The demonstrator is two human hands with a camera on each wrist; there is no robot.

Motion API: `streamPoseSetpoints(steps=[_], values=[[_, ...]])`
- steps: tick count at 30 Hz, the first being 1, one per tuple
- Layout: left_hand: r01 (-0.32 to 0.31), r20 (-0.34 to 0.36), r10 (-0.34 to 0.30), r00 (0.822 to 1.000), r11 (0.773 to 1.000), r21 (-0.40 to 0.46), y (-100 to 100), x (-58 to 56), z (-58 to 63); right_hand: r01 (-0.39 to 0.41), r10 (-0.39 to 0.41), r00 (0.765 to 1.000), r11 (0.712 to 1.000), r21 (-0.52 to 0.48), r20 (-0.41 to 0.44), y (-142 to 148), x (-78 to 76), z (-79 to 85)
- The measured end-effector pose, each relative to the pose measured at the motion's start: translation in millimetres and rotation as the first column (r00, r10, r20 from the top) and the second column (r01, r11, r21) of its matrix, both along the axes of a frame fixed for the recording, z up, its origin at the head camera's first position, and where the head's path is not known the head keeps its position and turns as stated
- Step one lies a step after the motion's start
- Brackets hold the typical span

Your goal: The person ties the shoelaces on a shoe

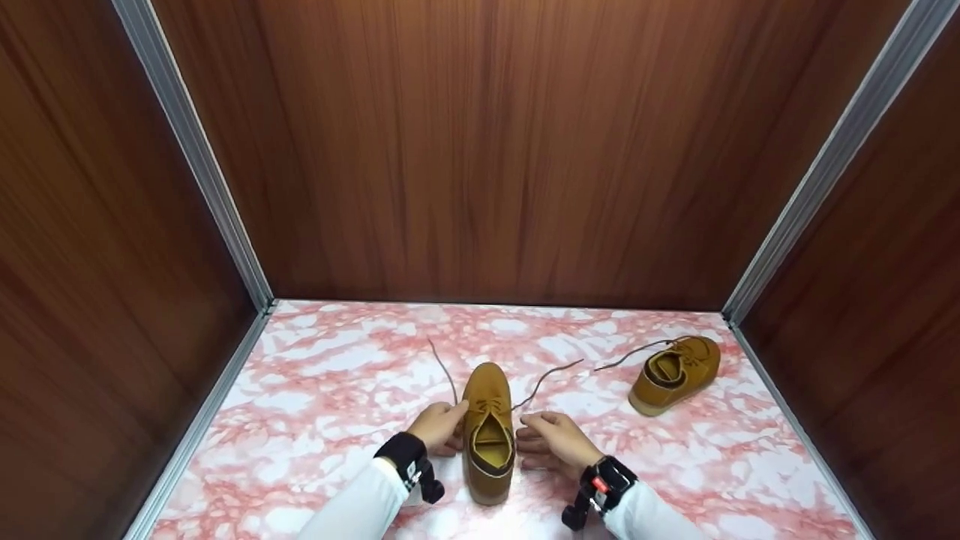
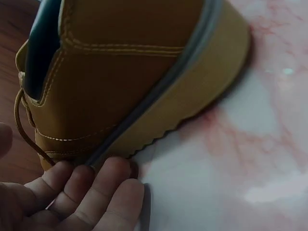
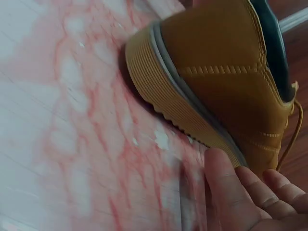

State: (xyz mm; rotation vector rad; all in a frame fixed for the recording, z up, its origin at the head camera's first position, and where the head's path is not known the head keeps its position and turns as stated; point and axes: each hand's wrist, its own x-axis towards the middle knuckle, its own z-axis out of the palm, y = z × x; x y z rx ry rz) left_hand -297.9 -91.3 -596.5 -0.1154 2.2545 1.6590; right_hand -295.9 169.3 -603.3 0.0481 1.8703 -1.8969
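A tan lace-up shoe (image 1: 489,390) sits on the table with its toe pointing away from me and its heel close to my side. Its laces are undone at the ends, one lace (image 1: 444,367) trailing left and another (image 1: 551,373) trailing right. My left hand (image 1: 439,427) is at the shoe's left side, fingertips right at the sole (image 2: 192,96) in the left wrist view. On the opposite side is my right hand (image 1: 559,441), its fingers extended toward the sole (image 3: 159,82) and holding nothing.
A matching tan shoe (image 1: 679,371) stands at the back right, angled, with a lace (image 1: 630,355) stretching left from it. The tabletop (image 1: 330,375) has a pink and white marbled pattern. Brown wood-grain panels (image 1: 480,150) with metal corner posts (image 1: 202,157) enclose it at the back and sides.
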Motion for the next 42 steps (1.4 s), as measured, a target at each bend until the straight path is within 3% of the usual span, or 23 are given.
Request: streamPoseSetpoints(steps=[7,11,16,27,30,37,42], values=[[-0.05,0.002,0.05,0.999,0.998,-0.031,2.0,-8.8,-1.0,0.005,-0.005,1.0,1.0,-0.02,0.016,-12.9,-11.3,-0.6],[-0.027,-0.062,0.02,0.998,0.993,-0.111,2.6,-9.9,0.4,-0.009,0.009,1.0,0.999,-0.04,0.002,-19.9,-13.5,-0.4],[0.015,-0.133,-0.044,0.99,0.978,-0.206,4.4,-7.3,3.0,0.005,-0.005,1.0,1.0,0.004,-0.009,-19.2,-10.3,2.7],[0.061,-0.077,-0.069,0.995,0.993,-0.101,5.1,5.7,-1.3,-0.014,0.014,1.0,1.0,0.01,0.026,-10.2,5.2,3.7],[0.055,-0.035,-0.058,0.998,0.996,-0.071,6.0,6.4,-1.8,-0.018,0.018,0.999,1.0,0.015,0.03,-8.1,3.3,0.8],[0.067,-0.004,-0.068,0.998,0.993,-0.1,4.2,3.7,-5.0,0.045,-0.053,0.997,0.99,0.132,0.059,-11.0,-8.4,-4.0],[0.088,0.035,-0.085,0.996,0.994,-0.064,3.8,0.0,-5.9,0.061,-0.067,0.997,0.983,0.173,0.028,-15.7,-16.2,-2.4]])
